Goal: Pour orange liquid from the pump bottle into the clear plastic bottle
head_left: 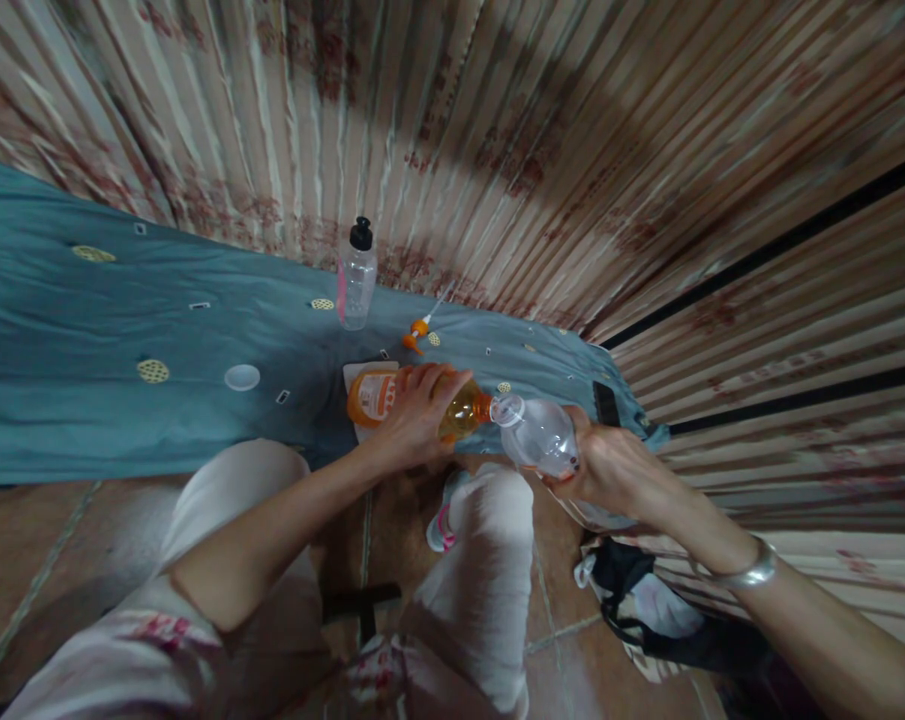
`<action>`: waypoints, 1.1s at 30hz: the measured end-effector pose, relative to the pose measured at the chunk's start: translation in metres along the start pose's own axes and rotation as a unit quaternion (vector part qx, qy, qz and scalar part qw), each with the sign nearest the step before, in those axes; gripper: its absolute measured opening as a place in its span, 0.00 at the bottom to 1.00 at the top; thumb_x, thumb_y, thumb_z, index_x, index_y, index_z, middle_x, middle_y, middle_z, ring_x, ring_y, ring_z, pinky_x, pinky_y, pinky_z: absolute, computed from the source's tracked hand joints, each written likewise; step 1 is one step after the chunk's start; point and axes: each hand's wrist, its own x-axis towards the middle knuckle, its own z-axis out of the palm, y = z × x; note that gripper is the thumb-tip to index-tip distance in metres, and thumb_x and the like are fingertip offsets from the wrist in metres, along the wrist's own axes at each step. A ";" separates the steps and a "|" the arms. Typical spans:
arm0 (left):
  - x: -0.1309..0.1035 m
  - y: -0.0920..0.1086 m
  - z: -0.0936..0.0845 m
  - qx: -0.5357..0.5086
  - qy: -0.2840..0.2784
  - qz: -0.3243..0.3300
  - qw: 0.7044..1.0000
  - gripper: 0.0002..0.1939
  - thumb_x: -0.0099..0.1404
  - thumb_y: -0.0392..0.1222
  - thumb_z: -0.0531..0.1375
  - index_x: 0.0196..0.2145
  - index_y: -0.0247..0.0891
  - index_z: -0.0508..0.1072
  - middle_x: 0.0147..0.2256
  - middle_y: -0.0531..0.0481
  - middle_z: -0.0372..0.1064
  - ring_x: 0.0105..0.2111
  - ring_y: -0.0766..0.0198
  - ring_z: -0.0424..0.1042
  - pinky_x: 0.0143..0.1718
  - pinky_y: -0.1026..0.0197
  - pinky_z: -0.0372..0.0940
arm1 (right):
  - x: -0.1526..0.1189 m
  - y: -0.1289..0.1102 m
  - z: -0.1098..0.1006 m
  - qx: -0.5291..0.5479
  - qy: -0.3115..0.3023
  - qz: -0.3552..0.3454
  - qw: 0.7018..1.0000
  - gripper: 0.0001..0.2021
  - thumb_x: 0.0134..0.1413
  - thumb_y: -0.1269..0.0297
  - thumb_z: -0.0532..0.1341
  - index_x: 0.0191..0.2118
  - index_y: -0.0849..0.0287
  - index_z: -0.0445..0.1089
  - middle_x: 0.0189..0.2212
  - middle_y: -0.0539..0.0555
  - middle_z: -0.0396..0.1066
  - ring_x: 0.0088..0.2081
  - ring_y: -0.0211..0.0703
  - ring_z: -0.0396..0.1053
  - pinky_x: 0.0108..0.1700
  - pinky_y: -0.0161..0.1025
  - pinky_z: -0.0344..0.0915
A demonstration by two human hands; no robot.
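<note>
My left hand (420,412) is wrapped round an orange bottle (374,396) with a label, tilted onto its side with its neck to the right. My right hand (598,462) grips the base end of a clear bottle (540,436), whose open mouth meets the orange bottle's neck. Whether liquid passes between them cannot be made out. Behind them, an orange pump top (417,332) with a thin tube lies on the blue cloth (287,340). A clear bottle with a black cap (357,280) stands near the curtain.
A round white lid (242,377) lies on the cloth at the left. A dark flat object (606,402) is near the cloth's right end. Pleated curtains (437,130) hang behind. Below are my knees, a tiled floor (24,550) and a black and white bag (654,600).
</note>
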 end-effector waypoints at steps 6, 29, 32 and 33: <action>0.000 -0.001 0.000 0.008 0.003 0.006 1.000 0.43 0.49 0.37 0.66 0.62 0.38 0.55 0.56 0.37 0.58 0.55 0.44 0.58 0.58 0.41 0.52 | 0.000 -0.002 -0.003 -0.006 -0.004 -0.012 1.000 0.25 0.49 0.55 0.60 0.49 0.68 0.62 0.28 0.59 0.75 0.29 0.52 0.74 0.27 0.39 0.53; 0.000 0.000 0.001 0.017 0.004 0.010 1.000 0.42 0.50 0.39 0.66 0.62 0.37 0.56 0.55 0.38 0.58 0.54 0.45 0.58 0.57 0.42 0.53 | 0.000 -0.003 -0.005 -0.005 -0.010 -0.006 1.000 0.22 0.48 0.59 0.59 0.48 0.68 0.62 0.29 0.58 0.75 0.30 0.51 0.74 0.27 0.39 0.53; -0.001 0.000 0.001 0.022 0.006 0.010 1.000 0.42 0.51 0.40 0.66 0.61 0.37 0.56 0.55 0.38 0.58 0.54 0.45 0.59 0.57 0.42 0.53 | 0.000 -0.003 -0.005 -0.005 -0.009 0.000 1.000 0.22 0.49 0.58 0.59 0.48 0.67 0.62 0.29 0.59 0.75 0.29 0.51 0.74 0.27 0.38 0.53; -0.001 -0.001 0.001 0.023 0.007 0.011 1.000 0.42 0.50 0.40 0.66 0.61 0.36 0.56 0.55 0.38 0.58 0.54 0.45 0.59 0.57 0.42 0.53 | 0.000 -0.003 -0.004 -0.005 -0.009 0.000 1.000 0.22 0.49 0.58 0.59 0.47 0.67 0.62 0.29 0.59 0.75 0.29 0.51 0.74 0.27 0.38 0.53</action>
